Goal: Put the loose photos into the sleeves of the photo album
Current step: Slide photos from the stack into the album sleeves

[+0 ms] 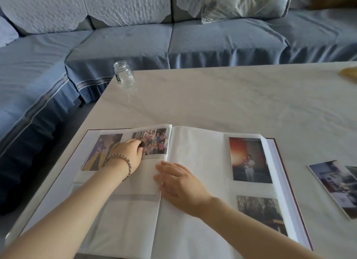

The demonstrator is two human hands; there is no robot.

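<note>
The right hand (pixel 177 183) is lying flat, fingers straight and spread, across the gutter of the open photo album (pixel 201 146). It is holding nothing and appears to be pinning the pages down. Just beyond it, the left hand (pixel 129 152), a bracelet at its wrist, is resting on the left page with its fingers bent onto the left edge of a group photo (pixel 156 141). Whether those fingers are pinching the print or only pressing it is not clear.

The step in hand is probably seating this group photo in the top sleeve nearest the spine. A purple and yellow photo (pixel 102 152) is sitting in the sleeve beside it, and 2 more prints (pixel 250 160) are sitting on the right page.

The loose photos (pixel 336 185) are lying on the table (pixel 231 96) to the right, well apart from both hands. The next move is likely calling for the group photo to be squared in its sleeve, then for the right hand to lift off and reach for the loose pile.

Farther off, a glass jar (pixel 124 75) is standing at the table's far left edge, with a blue sofa (pixel 212 40) behind.
</note>
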